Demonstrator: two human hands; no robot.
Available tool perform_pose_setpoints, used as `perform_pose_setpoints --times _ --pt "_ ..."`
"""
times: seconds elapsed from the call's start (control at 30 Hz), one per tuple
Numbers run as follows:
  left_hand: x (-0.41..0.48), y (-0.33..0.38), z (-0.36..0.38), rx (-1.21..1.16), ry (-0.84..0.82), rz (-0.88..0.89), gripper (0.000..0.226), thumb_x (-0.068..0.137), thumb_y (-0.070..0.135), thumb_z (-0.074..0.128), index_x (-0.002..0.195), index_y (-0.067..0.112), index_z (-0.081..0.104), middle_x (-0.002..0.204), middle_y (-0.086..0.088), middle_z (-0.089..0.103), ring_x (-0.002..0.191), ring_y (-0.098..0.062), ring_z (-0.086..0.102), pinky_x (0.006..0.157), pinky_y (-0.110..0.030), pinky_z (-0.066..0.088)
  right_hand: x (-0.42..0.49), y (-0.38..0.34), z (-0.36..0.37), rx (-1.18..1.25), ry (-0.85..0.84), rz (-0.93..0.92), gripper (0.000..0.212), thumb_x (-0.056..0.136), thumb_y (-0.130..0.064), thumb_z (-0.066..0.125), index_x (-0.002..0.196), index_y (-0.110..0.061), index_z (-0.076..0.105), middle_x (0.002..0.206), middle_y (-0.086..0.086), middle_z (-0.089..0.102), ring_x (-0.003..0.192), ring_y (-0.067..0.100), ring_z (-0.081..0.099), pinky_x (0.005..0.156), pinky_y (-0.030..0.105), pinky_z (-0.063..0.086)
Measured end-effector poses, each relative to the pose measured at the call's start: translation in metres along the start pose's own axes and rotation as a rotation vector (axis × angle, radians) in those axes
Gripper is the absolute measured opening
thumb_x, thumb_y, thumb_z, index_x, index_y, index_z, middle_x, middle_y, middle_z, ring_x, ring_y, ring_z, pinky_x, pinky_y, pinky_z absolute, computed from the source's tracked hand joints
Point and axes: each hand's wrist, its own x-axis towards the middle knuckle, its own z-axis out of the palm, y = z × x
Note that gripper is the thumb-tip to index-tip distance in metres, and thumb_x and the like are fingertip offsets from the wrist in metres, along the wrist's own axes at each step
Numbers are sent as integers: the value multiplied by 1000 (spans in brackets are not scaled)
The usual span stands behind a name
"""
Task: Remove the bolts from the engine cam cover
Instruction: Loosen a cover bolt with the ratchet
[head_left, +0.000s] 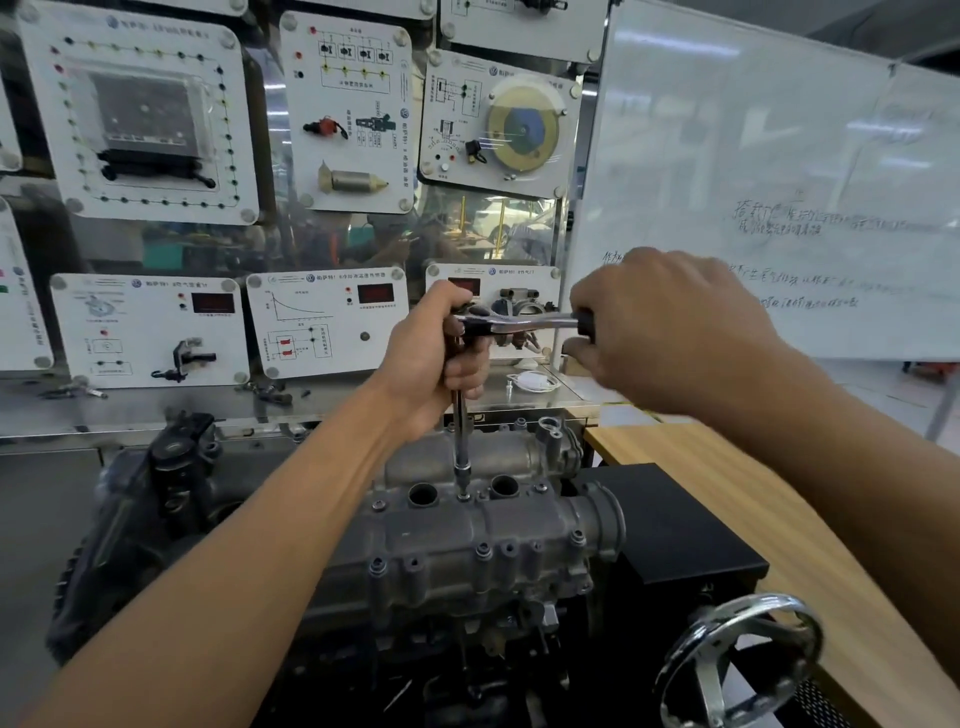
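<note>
On grey cast-metal cam cover (467, 525): two-handed grip

Btwn two round plug holes (422, 493), chrome extension bar (459, 447) w/ socket stands upright on small bolt (463, 497). L hand (436, 358) fingers clamped round bar's top; R hand (670, 332) fingers wrapped on chrome ratchet wrench (519, 323), black grip.

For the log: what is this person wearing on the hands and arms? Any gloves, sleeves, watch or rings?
Nothing visible. The left hand and right hand are ungloved, with no ring or watch showing. The left forearm and right forearm are bare to the frame edge; no sleeve shows.
</note>
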Motion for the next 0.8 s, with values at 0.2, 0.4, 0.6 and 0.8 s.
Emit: perform_pose_setpoints --times 0.2,0.4,0.6,0.8 --pt "-17 -19 39 225 -4 120 52 98 37 34 49 25 48 43 11 36 43 -9 27 47 -22 27 16 33 69 292 63 221 36 79 -8 63 58 -22 37 60 -2 46 71 31 50 61 30 29" --pt "-1 -17 37 141 175 96 52 96 41 37 47 25 44 45 10 37 41 -9 29 48 -28 26 12 21 52 167 -24 266 9 87 -18 58 81 -15 52 74 1 53 71 26 48 67 33 40" --pt "17 -10 34 53 236 3 61 94 39 41 39 22 57 42 9 36 38 -8 29 41 -23 28 -34 -20 -6 -49 -1 186 44 55 -42 76 53 -25 35 50 -9 11 43 6 5 46 15 4" --pt "-1 -11 19 139 102 75 34 87 44 53 58 33 38 49 10 32 44 -8 26 44 -22 28 14 1 31 74 -44 347 15 90 -7 53 89 -13 66 66 0 46 68 24 47 76 36 45"
